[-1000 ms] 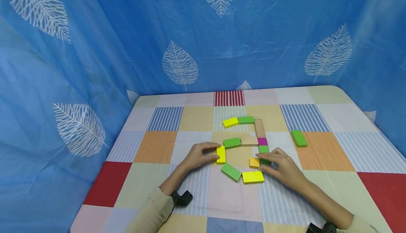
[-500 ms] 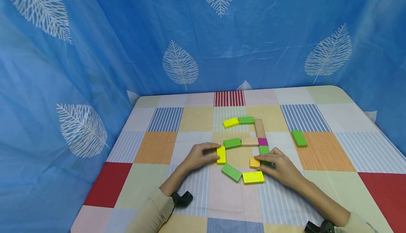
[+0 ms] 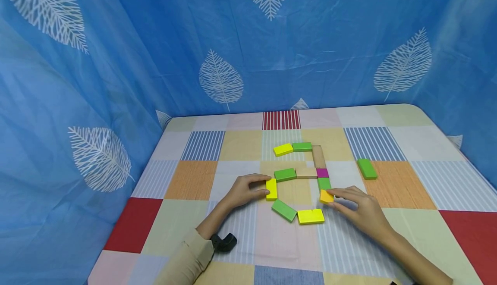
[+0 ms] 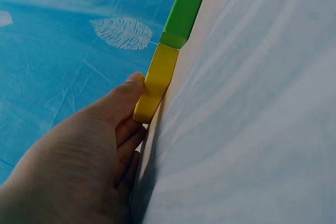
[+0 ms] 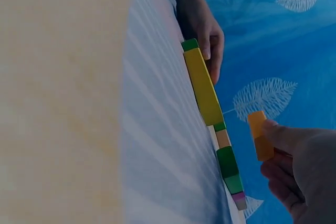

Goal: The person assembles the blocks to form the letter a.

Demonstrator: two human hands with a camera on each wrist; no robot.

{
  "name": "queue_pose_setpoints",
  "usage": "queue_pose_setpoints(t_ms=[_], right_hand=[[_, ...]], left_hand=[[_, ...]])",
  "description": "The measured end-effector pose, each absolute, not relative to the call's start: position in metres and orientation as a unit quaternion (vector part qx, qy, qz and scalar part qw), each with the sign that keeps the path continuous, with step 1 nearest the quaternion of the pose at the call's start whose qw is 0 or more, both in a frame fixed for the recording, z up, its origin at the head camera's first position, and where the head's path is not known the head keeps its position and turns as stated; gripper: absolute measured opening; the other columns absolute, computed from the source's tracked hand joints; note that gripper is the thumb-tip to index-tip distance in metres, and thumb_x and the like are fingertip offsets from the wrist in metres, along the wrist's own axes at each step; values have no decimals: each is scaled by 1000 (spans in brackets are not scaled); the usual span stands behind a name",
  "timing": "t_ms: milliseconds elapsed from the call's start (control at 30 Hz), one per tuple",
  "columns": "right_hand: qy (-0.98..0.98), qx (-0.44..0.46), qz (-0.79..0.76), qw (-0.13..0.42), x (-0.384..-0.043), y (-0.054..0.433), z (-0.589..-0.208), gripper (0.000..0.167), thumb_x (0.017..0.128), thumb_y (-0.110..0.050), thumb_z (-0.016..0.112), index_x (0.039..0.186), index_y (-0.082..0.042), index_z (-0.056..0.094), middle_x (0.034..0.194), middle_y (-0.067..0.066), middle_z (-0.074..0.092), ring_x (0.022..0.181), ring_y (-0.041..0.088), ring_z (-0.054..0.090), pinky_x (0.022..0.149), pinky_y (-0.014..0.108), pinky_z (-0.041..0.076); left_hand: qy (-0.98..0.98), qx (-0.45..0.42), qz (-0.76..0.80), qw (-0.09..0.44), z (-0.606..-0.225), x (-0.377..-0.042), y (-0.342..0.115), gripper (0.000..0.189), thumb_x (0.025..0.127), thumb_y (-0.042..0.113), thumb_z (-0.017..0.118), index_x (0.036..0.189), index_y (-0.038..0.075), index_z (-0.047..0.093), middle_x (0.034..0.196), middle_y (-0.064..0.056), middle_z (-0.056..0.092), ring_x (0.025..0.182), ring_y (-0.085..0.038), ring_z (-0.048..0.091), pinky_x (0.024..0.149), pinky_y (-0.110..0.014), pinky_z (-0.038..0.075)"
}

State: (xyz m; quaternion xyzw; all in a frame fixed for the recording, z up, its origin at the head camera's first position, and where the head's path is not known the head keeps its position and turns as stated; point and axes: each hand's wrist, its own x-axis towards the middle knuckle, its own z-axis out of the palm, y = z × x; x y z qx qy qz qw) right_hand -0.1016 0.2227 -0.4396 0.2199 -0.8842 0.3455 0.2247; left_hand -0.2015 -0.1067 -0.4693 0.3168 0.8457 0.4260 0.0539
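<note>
My left hand [image 3: 243,193] pinches a yellow block [image 3: 271,189] at the left of a row of blocks, thumb and fingers at its ends. In the left wrist view that yellow block [image 4: 156,83] lies with one end against a green block [image 4: 186,11]. My right hand [image 3: 363,211] holds a small orange block [image 3: 326,196] between thumb and fingers. The right wrist view has the orange block [image 5: 260,136] raised off the table. From the head it overlaps the near end of a green block [image 3: 324,183], which adjoins a purple block [image 3: 322,173].
Green [image 3: 284,211] and yellow [image 3: 311,217] blocks form the near side of the layout. Farther back lie a natural wood block [image 3: 319,156], a green block [image 3: 302,147] and a yellow block [image 3: 283,149]. One green block [image 3: 366,169] sits apart at right on the patchwork tablecloth [image 3: 411,237].
My right hand has lifted the orange block from inside the layout and carried it right, over the green block's near end. The left hand stays put on the yellow block.
</note>
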Motion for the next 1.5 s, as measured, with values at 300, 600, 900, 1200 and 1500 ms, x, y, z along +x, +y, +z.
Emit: queue_pose_setpoints(t_ms=[300,600,900,1200,1500], right_hand=[[-906,163,328,214,-77,227,-442,37,64,-7,82,99,-9,73,92,1,70,84,23,66,80,1,36],[-906,157,333,210,-78,221,-455,35,64,-10,83,97,-9,73,91,-3,70,82,17,65,79,1,38],[-906,163,321,222,-82,219,-456,37,63,-10,83,98,-9,72,94,-3,69,83,16,64,80,1,37],[-907,136,335,215,-79,221,-456,37,60,-11,85,95,-11,73,89,-7,69,82,12,63,79,1,36],[-904,141,338,222,-82,220,-458,35,61,-9,84,94,-12,73,89,-8,69,82,11,63,79,1,37]], left_hand=[[848,308,428,58,-470,-202,-107,42,81,31,71,120,17,63,119,6,61,114,-8,51,98,-27,39],[843,315,432,58,-470,-202,-106,42,82,32,70,120,16,63,118,5,61,114,-9,51,98,-27,40],[848,309,426,61,-468,-202,-106,42,82,30,71,120,16,63,119,4,61,115,-9,51,98,-28,39],[848,304,429,69,-467,-203,-105,42,81,30,71,120,16,63,120,5,61,115,-9,50,99,-28,38],[849,304,427,72,-467,-202,-106,42,82,30,70,121,16,63,120,4,60,115,-10,50,99,-28,38]])
